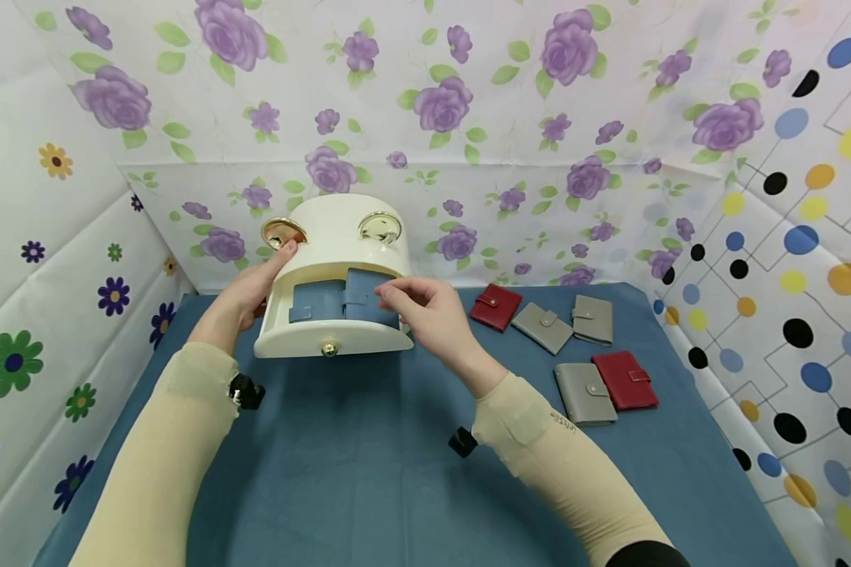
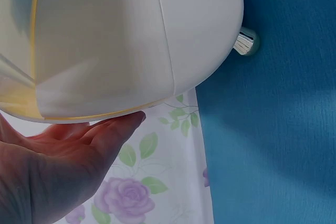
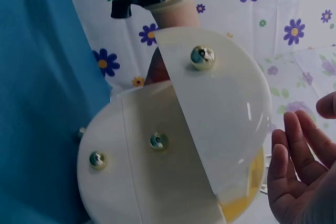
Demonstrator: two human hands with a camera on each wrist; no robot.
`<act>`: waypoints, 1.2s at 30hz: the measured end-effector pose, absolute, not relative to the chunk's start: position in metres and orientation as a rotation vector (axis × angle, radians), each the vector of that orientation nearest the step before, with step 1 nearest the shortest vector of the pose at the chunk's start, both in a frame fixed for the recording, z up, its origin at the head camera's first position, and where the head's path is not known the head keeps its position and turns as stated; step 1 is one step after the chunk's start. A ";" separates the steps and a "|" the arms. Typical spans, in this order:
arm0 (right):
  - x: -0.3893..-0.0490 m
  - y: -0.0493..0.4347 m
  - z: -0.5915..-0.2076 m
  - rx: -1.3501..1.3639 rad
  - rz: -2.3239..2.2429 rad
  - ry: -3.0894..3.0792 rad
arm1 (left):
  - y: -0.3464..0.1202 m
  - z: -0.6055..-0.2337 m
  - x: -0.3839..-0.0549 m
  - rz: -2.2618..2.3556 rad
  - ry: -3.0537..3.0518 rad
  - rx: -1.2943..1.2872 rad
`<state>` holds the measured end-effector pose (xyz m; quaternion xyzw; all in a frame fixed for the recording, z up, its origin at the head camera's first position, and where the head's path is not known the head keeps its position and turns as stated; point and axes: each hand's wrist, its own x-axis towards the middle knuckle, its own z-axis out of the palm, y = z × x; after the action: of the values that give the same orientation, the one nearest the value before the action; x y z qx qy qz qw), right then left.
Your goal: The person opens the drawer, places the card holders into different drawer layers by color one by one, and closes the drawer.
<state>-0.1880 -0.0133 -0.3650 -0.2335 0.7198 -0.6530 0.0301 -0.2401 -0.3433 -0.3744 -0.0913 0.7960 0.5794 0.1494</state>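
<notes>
A cream rounded drawer cabinet (image 1: 346, 224) with gold disc-shaped ears stands at the back left of the table. Its top drawer (image 1: 333, 340) is pulled out; two blue wallets (image 1: 317, 299) lie inside, the right one overlapping the left. My left hand (image 1: 244, 293) rests against the cabinet's left side, thumb by the gold ear, fingers straight along its wall in the left wrist view. My right hand (image 1: 429, 311) hovers at the drawer's right side, fingertips close by the right wallet. In the right wrist view its thumb and loosely bent fingers (image 3: 302, 145) are apart, with nothing between them.
To the right lie two red wallets (image 1: 495, 307) and several grey wallets (image 1: 543, 327). Two closed lower drawers with gold knobs (image 3: 159, 141) show in the right wrist view. Behind the blue tablecloth (image 1: 340, 457) hangs a flowered backdrop (image 1: 499, 189); patterned sheets flank both sides.
</notes>
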 end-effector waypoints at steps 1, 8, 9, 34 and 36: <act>-0.187 -0.014 -0.365 -0.696 -2.018 2.201 | -0.344 -0.375 -0.240 1.664 2.289 -0.262; -0.181 -0.016 -0.366 -0.626 -2.008 2.148 | -0.344 -0.377 -0.241 1.683 2.277 -0.271; -0.181 -0.016 -0.366 -0.622 -2.011 2.135 | -0.344 -0.378 -0.241 1.687 2.271 -0.273; -0.155 -0.024 -0.370 -0.621 -1.974 1.873 | -0.342 -0.375 -0.241 1.735 2.220 -0.262; -0.153 -0.025 -0.372 -0.621 -1.938 1.851 | -0.342 -0.375 -0.241 1.739 2.212 -0.266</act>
<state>-0.1534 -0.0248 -0.3720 -0.2216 0.6601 -0.6911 0.1939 -0.2413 -0.3420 -0.3751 -0.0929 0.7729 0.6077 0.1570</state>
